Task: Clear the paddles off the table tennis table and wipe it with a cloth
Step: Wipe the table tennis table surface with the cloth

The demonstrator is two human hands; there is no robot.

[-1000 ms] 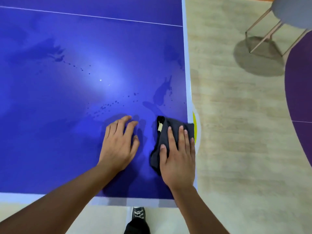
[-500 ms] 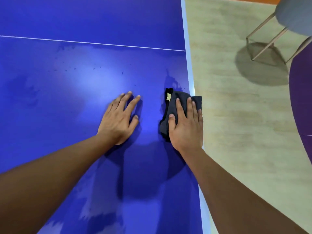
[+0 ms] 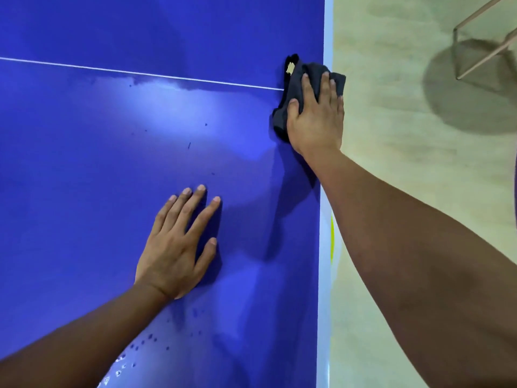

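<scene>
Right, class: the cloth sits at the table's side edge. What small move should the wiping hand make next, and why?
Probably sweep the right hand and cloth leftward: they overhang the table edge, and dark specks lie to their left.

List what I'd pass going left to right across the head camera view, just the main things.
From the left: left hand flat on the blue table → dark cloth under the right hand, at the table's right edge → pale floor → metal stool legs.

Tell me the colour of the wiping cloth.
The cloth is dark grey, almost black, best seen in head view.
</scene>
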